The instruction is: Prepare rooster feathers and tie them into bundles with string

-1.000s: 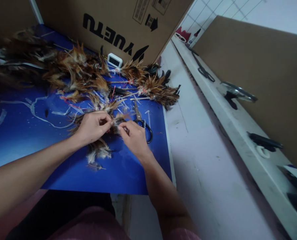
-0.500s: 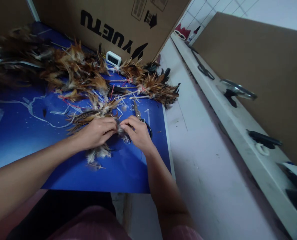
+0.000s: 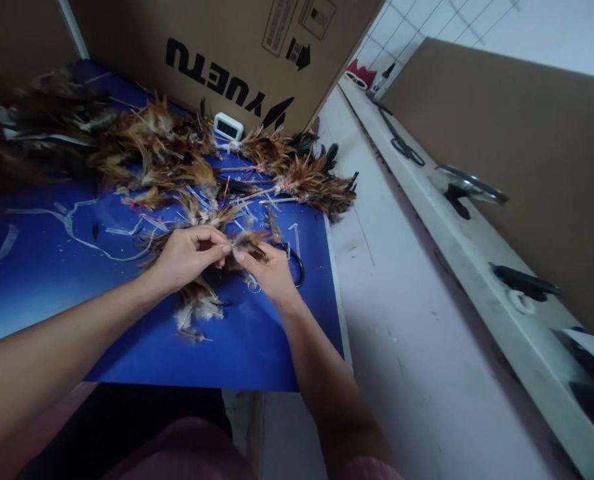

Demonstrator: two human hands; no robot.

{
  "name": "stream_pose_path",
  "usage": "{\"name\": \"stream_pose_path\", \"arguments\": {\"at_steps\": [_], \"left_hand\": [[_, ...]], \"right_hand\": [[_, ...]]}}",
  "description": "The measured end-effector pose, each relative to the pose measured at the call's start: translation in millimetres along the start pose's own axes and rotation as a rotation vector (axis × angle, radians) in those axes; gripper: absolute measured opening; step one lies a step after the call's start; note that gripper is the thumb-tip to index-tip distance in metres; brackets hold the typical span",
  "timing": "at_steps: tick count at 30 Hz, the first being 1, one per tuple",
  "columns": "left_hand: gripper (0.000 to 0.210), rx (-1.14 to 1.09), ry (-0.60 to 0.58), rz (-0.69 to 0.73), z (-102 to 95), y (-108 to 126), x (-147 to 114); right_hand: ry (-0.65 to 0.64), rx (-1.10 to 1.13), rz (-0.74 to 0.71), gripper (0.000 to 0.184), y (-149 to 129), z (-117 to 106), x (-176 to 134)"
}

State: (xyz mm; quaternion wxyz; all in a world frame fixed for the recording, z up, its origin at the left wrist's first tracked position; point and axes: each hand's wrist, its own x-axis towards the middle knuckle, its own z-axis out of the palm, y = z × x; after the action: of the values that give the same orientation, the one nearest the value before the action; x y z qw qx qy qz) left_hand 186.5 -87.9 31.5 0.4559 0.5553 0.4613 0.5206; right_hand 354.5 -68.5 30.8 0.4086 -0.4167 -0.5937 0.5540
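Over the blue tabletop [image 3: 257, 360], my right hand [image 3: 271, 272] pinches a small bunch of brown and grey feathers [image 3: 249, 240], their tips fanning out above the thumb. Close against it, my left hand [image 3: 189, 257] has thumb and fingertips pressed together at the base of the same bunch. Loose grey-white feathers [image 3: 201, 308] lie below my left wrist. Behind the left hand is a heap of brown feathers [image 3: 194, 207]. Black-handled scissors [image 3: 299, 267] rest just beyond my right hand, partly covered by it.
Tied bundles of brown and black feathers [image 3: 321, 183] lie along the back of the table, beside a small white digital timer [image 3: 227, 127]. A big cardboard box [image 3: 217, 40] stands behind. Clear plastic strips [image 3: 84, 233] are scattered at left. A ledge [image 3: 457, 220] on the right carries tools.
The right hand has turned so that the feather bunch now shows above its fingers. My left thumb is now extended to the fingertips, and the hand sits slightly further left.
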Motion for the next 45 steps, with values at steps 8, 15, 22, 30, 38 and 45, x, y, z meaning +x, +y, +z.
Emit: {"name": "stream_pose_path", "arguments": {"at_steps": [8, 15, 22, 30, 38, 45], "left_hand": [[0.016, 0.286, 0.080, 0.140, 0.2, -5.5, -1.8], [0.012, 0.504, 0.148, 0.429, 4.1, -2.7, -6.9], [0.010, 0.501, 0.113, 0.501, 5.4, -0.2, -8.9], [0.014, -0.246, -0.006, -0.111, 4.8, -0.4, -5.1], [0.025, -0.231, -0.067, -0.162, 6.7, 0.0, -5.4], [0.016, -0.135, -0.024, -0.102, 4.2, -1.2, -3.6]], "right_hand": [[0.173, 0.078, -0.041, 0.015, 3.2, 16.0, -2.1], [0.326, 0.167, -0.060, 0.015, 7.4, 27.6, -1.8], [0.369, 0.138, -0.073, 0.015, 13.8, 26.4, 2.2], [0.323, 0.280, 0.001, 0.010, 10.9, 18.0, 6.5], [0.299, 0.318, 0.013, 0.013, 9.1, 16.1, 5.6], [0.248, 0.375, 0.052, 0.011, 7.9, 16.1, 4.1]]}}
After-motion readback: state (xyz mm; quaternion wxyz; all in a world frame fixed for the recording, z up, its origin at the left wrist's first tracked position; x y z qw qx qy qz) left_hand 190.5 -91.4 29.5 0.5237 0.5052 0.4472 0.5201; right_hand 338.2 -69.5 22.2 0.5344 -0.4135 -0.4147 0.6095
